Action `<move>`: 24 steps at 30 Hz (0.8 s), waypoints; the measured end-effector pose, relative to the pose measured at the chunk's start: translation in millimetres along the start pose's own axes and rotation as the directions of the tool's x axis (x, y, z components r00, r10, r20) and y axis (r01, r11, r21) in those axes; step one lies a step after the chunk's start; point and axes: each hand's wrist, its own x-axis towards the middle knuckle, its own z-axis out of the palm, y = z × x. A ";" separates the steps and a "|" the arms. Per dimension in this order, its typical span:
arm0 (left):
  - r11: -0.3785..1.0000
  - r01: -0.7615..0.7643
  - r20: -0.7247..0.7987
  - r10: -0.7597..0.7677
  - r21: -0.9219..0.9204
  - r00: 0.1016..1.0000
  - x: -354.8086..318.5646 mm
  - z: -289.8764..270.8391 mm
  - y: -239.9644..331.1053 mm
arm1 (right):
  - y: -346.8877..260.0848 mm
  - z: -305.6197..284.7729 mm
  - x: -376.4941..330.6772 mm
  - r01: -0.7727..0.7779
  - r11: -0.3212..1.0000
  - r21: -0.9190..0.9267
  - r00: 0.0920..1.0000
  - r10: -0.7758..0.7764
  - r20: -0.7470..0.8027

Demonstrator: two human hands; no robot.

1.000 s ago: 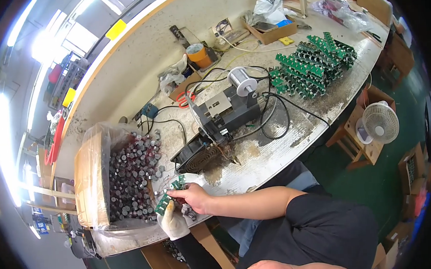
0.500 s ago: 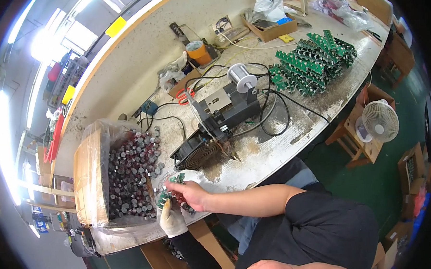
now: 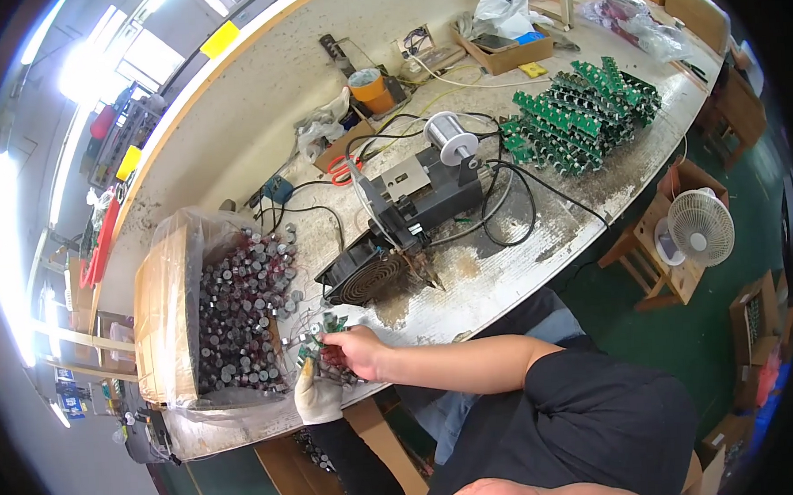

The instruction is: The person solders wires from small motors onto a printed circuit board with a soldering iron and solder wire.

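Observation:
My left hand [image 3: 318, 398], in a white glove with a yellowed fingertip, is closed on a small strip of green circuit boards [image 3: 311, 348] at the bench's near edge. From the right, my bare right hand [image 3: 357, 350] meets it, with thumb and fingers pinched at the same boards. Thin red wires and small round silver parts hang below and beside my fingers; which are joined to the boards I cannot tell. Left of my hands, a plastic-lined carton [image 3: 165, 315] spills a heap of round silver parts with red wires [image 3: 240, 307].
Beyond my hands stands a dark soldering machine [image 3: 443, 192] with a solder wire spool [image 3: 451, 139] and a round black fan [image 3: 369, 277]. Green board strips [image 3: 577, 116] are piled at far right. Red scissors [image 3: 343, 169] and black cables lie behind. A white fan [image 3: 701, 225] stands on a wooden stool.
Both hands have shifted slightly up and to the right with the circuit boards between them. The boards are tilted a little differently, and the whole view has moved slightly.

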 end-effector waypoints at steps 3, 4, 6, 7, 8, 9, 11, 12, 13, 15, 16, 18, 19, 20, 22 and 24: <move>0.924 -0.226 0.015 0.233 0.309 0.972 -3.0 9.2 -8.3 | -2.7 8.2 -12.9 0.094 0.990 -0.109 0.996 -0.093 0.009; 0.887 -0.269 0.003 0.289 0.375 0.957 -4.6 15.2 -9.2 | -3.3 10.5 -16.2 0.183 0.963 -0.197 0.982 -0.170 0.082; 0.858 -0.279 0.034 0.294 0.431 0.955 -6.1 18.5 -5.3 | -2.8 6.4 -12.9 0.191 0.952 -0.238 0.979 -0.168 0.115; 0.825 -0.292 0.063 0.300 0.484 0.952 -7.5 20.5 -3.6 | -1.8 4.6 -11.8 0.252 0.932 -0.259 0.966 -0.228 0.120; 0.851 -0.266 0.040 0.279 0.453 0.960 -10.4 28.3 -2.9 | -1.8 4.9 -11.5 0.310 0.908 -0.281 0.950 -0.284 0.128; 0.850 -0.266 0.039 0.280 0.454 0.959 -13.4 34.9 -2.3 | -2.1 4.4 -11.7 0.309 0.909 -0.281 0.950 -0.283 0.129; 0.868 -0.233 -0.011 0.264 0.439 0.964 -19.2 44.7 -0.8 | -3.2 3.2 -13.6 0.367 0.843 -0.393 0.930 -0.330 0.160; 0.889 -0.223 -0.013 0.248 0.399 0.969 -22.1 45.1 1.0 | -3.1 3.9 -14.5 0.367 0.844 -0.392 0.930 -0.330 0.160; 0.889 -0.222 -0.013 0.248 0.401 0.969 -22.3 42.4 2.4 | -3.0 4.6 -15.6 0.393 0.825 -0.405 0.919 -0.356 0.167; 0.891 -0.245 -0.002 0.267 0.383 0.964 -21.3 32.1 5.6 | -1.8 4.7 -16.7 0.419 0.807 -0.417 0.908 -0.380 0.176; 0.890 -0.246 -0.002 0.267 0.384 0.964 -18.6 23.8 7.7 | -1.3 3.4 -17.4 0.437 0.785 -0.440 0.899 -0.393 0.193; 0.776 -0.304 0.005 0.361 0.552 0.932 -12.6 18.4 10.1 | -0.4 2.7 -18.9 0.456 0.760 -0.463 0.890 -0.405 0.210; 0.778 -0.305 0.022 0.352 0.549 0.936 -13.3 16.9 10.3 | 1.6 3.1 -20.1 0.487 0.753 -0.442 0.872 -0.444 0.203; 0.778 -0.305 0.022 0.352 0.549 0.936 -13.5 18.9 10.4 | 2.3 2.8 -20.8 0.517 0.745 -0.421 0.854 -0.483 0.195; 0.915 -0.198 0.073 0.184 0.352 0.980 -12.6 20.8 10.7 | 0.9 1.5 -17.9 0.496 0.778 -0.384 0.868 -0.455 0.200; 0.945 -0.147 0.050 0.139 0.292 0.989 -8.8 8.5 11.7 | 0.0 1.6 -13.4 0.273 0.940 -0.207 0.960 -0.251 0.125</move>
